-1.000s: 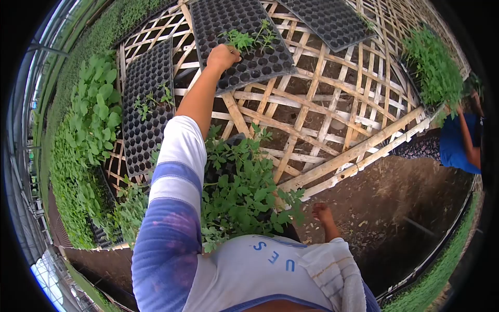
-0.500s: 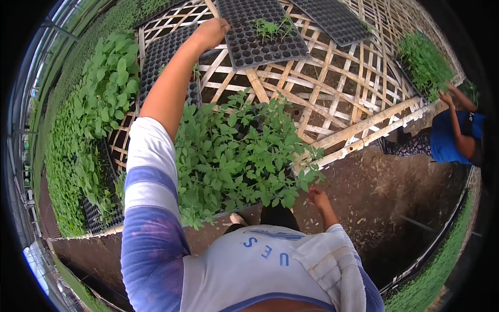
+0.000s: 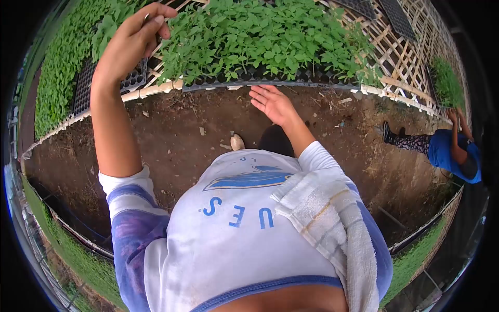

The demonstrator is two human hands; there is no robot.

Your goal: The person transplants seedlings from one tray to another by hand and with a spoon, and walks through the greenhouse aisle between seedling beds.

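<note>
My left hand (image 3: 141, 36) is raised at the upper left, its fingers curled in with the thumb against them. A small dark bit shows at the fingers, too small to name. It is just left of a seedling tray (image 3: 228, 85) full of leafy green seedlings (image 3: 270, 39). My right hand (image 3: 273, 105) is palm up with fingers stretched out, just below the tray's front edge. The fingertips are close to that edge; I cannot tell whether they touch it. The tray sits at the front of a slatted bamboo bench (image 3: 397, 86).
More green seedlings (image 3: 62, 67) and a black tray (image 3: 83, 91) stand at the left. Black trays (image 3: 397, 18) lie at the upper right. Another person (image 3: 452, 151) in blue has both hands at plants (image 3: 447, 83) on the right. Bare soil (image 3: 182, 140) lies before the bench.
My view has tilted down and closer to the bench front. My left hand has come back from the far black tray to the near left. My right hand has risen to the tray's front edge, opening.
</note>
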